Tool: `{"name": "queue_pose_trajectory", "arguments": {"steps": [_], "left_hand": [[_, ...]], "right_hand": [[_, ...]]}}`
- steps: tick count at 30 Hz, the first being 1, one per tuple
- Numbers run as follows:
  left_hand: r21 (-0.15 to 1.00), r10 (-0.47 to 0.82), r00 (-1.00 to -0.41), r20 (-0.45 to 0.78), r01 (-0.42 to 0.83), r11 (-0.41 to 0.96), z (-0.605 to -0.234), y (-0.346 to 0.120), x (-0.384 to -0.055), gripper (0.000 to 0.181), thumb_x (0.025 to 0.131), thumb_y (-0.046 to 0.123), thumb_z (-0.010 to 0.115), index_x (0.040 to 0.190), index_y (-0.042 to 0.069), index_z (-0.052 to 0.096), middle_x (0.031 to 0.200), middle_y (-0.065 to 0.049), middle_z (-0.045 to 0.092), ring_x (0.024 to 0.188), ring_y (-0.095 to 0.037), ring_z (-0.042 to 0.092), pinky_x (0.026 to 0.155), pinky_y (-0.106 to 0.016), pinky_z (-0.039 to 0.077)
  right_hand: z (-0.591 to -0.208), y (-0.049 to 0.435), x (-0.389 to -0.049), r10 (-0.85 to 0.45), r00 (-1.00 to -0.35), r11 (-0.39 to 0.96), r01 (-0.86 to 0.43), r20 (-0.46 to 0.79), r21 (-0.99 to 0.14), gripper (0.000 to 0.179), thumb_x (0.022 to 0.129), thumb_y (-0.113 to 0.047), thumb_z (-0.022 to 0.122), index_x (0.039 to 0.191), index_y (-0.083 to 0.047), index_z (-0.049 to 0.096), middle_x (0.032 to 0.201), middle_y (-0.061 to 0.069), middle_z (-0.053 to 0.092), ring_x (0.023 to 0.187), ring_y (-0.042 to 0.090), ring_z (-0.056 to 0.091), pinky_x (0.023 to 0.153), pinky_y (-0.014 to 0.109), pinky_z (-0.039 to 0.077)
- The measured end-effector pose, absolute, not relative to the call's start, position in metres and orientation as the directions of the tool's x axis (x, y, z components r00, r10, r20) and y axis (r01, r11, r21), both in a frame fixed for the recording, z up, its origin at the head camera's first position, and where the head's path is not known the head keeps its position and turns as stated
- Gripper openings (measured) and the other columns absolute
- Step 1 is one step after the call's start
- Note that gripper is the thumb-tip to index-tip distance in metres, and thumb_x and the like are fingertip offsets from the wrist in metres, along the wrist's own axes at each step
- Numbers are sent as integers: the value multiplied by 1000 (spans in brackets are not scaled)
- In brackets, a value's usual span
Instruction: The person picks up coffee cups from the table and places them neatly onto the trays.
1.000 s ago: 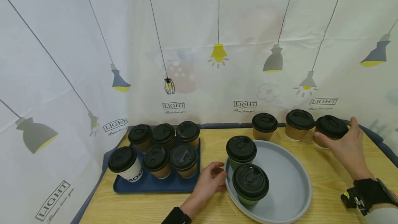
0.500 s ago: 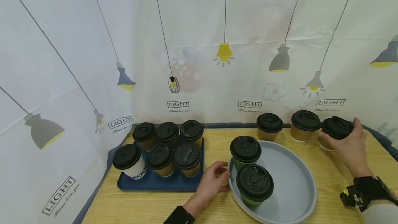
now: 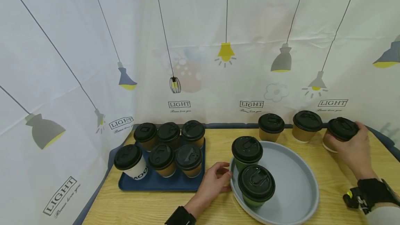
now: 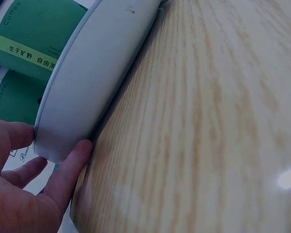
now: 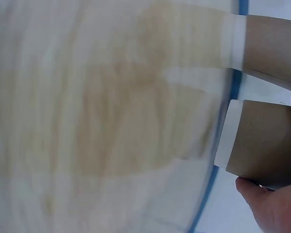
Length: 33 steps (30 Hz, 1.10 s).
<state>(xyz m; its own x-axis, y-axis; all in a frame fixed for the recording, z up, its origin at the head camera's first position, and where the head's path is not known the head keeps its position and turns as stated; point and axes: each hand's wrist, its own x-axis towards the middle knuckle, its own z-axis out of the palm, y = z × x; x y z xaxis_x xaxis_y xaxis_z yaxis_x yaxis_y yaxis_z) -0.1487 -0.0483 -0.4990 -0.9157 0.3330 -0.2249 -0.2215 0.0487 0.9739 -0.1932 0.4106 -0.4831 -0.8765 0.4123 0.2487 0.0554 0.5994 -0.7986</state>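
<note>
At the back right, my right hand (image 3: 356,150) grips a brown paper coffee cup (image 5: 264,143) with a black lid (image 3: 343,128). In the right wrist view the cup leans compared with the brown cup beside it, a thumb and a finger on opposite sides. My left hand (image 3: 215,181) holds the edge of a round grey tray (image 3: 290,190). Seen from the left wrist, its fingers span the tray's outer wall (image 4: 82,82), from the rim to the base. Two green cups with black lids, a rear one (image 3: 247,150) and a front one (image 3: 256,186), stand on the tray's left side.
Two more brown lidded cups (image 3: 270,127) (image 3: 307,126) stand behind the tray. On the left, a blue rectangular tray (image 3: 137,185) bears several brown cups and one white cup (image 3: 134,171). A printed curtain (image 3: 200,79) hangs behind the wooden table (image 3: 150,206).
My right hand's fingers have closed in around the brown cup, which has shifted slightly to the right. The head view has swung a little left. My left hand stays at the grey tray's edge.
</note>
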Motion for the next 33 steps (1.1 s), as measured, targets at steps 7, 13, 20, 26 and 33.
{"name": "queue_pose_trajectory", "arguments": {"steps": [7,13,20,26,33], "left_hand": [[975,337,-916,-218,-217,39,-500,-49,-148,40,104,18,64,141,3,58,118,-12,59,99,-18,65,78,-37,63],[975,335,-917,-216,-218,34,-500,-49,-149,41,104,18,64,141,3,57,118,-12,58,98,-18,65,78,-37,63],[976,329,-921,-210,-217,14,-500,-47,-148,38,103,15,64,139,3,58,116,-13,58,97,-19,65,78,-38,63],[976,321,-923,-212,-219,17,-500,-48,-147,38,103,15,65,138,3,59,115,-13,57,97,-20,64,77,-38,63],[977,327,-922,-206,-214,11,-500,-47,-146,39,103,17,65,139,3,59,116,-13,57,98,-20,64,77,-39,64]], "right_hand": [[-465,405,-177,422,-866,605,49,268,-795,104,95,-28,73,163,1,0,156,44,15,134,67,30,107,77,27],[-449,393,-158,421,-858,625,39,294,-780,105,94,-27,75,164,-1,1,159,41,14,135,67,30,105,78,28],[-435,375,-132,371,-867,670,3,332,-742,104,92,-24,78,162,1,5,157,41,17,126,68,36,99,77,30],[-430,360,-115,313,-879,675,-60,359,-735,104,88,-20,84,163,-5,14,158,33,23,128,63,38,116,43,32],[-425,341,-95,238,-921,684,-67,308,-727,111,87,-22,86,165,-6,9,157,39,25,126,66,39,104,64,33]]}}
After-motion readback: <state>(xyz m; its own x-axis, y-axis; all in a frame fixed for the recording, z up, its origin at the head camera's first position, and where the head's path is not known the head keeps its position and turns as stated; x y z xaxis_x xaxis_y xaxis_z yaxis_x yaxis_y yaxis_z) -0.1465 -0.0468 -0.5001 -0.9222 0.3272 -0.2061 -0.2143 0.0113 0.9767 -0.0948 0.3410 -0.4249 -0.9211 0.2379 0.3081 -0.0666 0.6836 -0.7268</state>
